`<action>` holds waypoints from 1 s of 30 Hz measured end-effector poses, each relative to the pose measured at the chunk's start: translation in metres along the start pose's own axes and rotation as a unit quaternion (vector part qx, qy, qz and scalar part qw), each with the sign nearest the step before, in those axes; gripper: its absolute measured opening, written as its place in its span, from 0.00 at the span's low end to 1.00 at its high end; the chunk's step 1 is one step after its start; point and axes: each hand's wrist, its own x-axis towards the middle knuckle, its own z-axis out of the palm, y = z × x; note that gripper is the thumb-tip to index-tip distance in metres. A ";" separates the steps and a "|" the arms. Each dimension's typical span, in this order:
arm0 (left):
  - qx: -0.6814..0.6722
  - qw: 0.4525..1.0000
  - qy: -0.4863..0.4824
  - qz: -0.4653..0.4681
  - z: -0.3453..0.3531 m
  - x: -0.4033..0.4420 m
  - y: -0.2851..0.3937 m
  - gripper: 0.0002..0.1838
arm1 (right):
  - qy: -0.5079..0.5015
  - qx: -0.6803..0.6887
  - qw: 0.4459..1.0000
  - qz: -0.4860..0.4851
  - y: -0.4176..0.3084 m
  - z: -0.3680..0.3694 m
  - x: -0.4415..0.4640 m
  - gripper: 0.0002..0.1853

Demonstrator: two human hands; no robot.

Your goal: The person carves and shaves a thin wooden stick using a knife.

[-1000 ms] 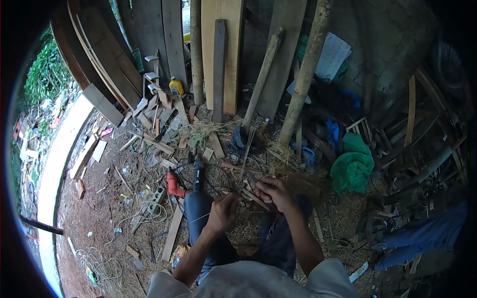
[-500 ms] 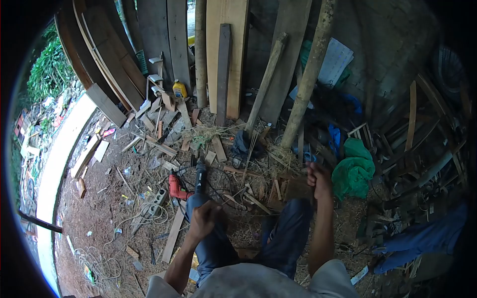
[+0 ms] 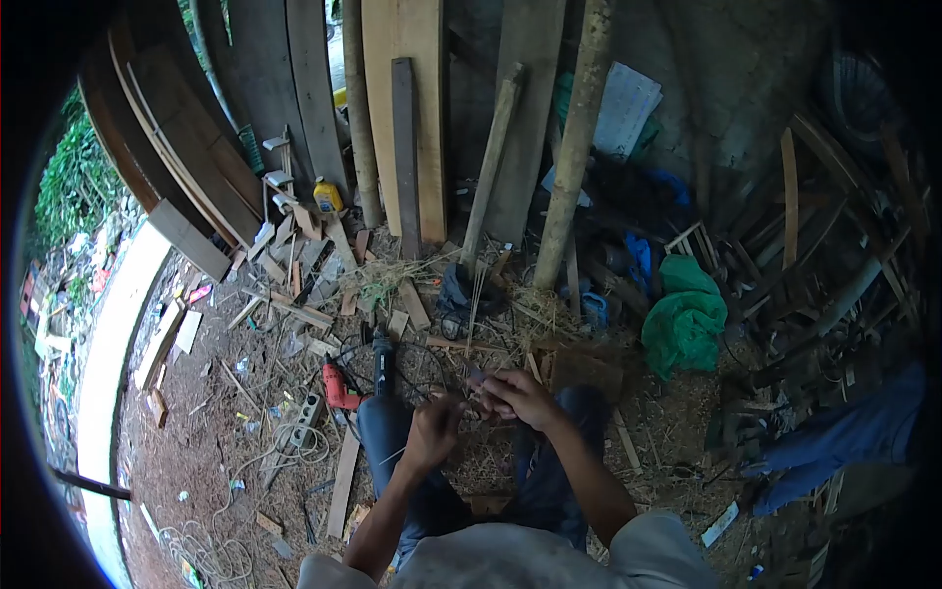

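Note:
Above my left knee, my left hand is closed, with a thin strip sticking out below it toward the left. My right hand is closed in a pinch just to its right, and a small dark piece shows at its fingertips; what it is I cannot make out. The two hands are close together between my knees. A black power tool and a red drill lie just beyond my left knee.
Boards and poles lean at the back. A green bag lies at the right, near another person's legs. A power strip with cables, wood scraps and a yellow bottle are on the left.
Half a second ago my hands were wide apart; my right hand has come back leftward and down beside my left hand. The view has shifted slightly.

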 end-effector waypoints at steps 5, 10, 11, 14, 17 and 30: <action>0.017 1.000 -0.003 0.011 0.000 -0.005 -0.001 0.05 | 0.011 -0.015 1.000 0.000 -0.015 -0.018 -0.008 0.17; -0.006 1.000 -0.016 -0.013 -0.009 -0.009 0.002 0.05 | 0.088 0.005 0.996 0.007 -0.022 -0.046 -0.017 0.18; 0.002 0.999 -0.029 -0.020 -0.011 -0.010 0.004 0.06 | 0.104 0.003 0.995 0.005 -0.025 -0.053 -0.018 0.18; 0.006 0.999 -0.051 -0.013 -0.009 -0.012 0.004 0.06 | 0.112 0.002 0.994 -0.001 -0.028 -0.062 -0.026 0.18; -0.003 0.998 -0.058 -0.013 -0.007 -0.011 0.009 0.06 | 0.138 0.005 0.990 -0.011 -0.036 -0.071 -0.034 0.17; 0.082 0.996 0.026 0.002 -0.020 -0.010 -0.008 0.03 | 0.280 -0.023 0.958 -0.063 -0.068 -0.107 -0.057 0.18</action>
